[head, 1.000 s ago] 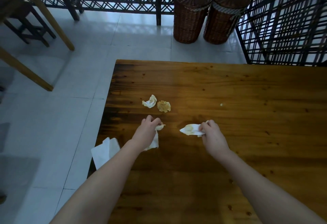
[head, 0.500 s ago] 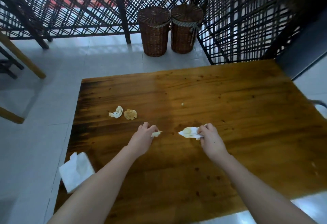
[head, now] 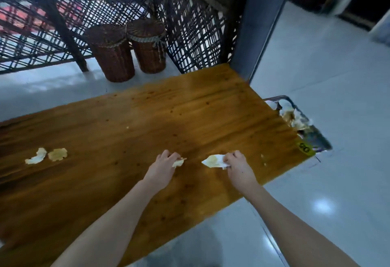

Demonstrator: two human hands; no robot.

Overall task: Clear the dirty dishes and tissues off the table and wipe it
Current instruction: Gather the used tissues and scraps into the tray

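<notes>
My left hand [head: 163, 166] grips a small stained tissue [head: 179, 162] over the middle of the wooden table [head: 118, 123]. To its right, my right hand [head: 237, 166] pinches a larger white tissue with a yellow stain [head: 213, 160]. Two more crumpled, stained tissues [head: 36, 156] [head: 57, 154] lie side by side on the table at the left. A few crumbs [head: 262, 159] sit near the table's right edge.
A dark bin [head: 316, 138] holding used tissues stands on the floor beside the table's right end. Two wicker baskets [head: 111, 53] [head: 148, 46] stand beyond the far edge, in front of a dark lattice screen [head: 190, 24]. Pale tiled floor surrounds the table.
The view has swung to the right, so the bin at the table's right end has come into sight and the white napkin at the left edge has left it. Both hands keep their tissues.
</notes>
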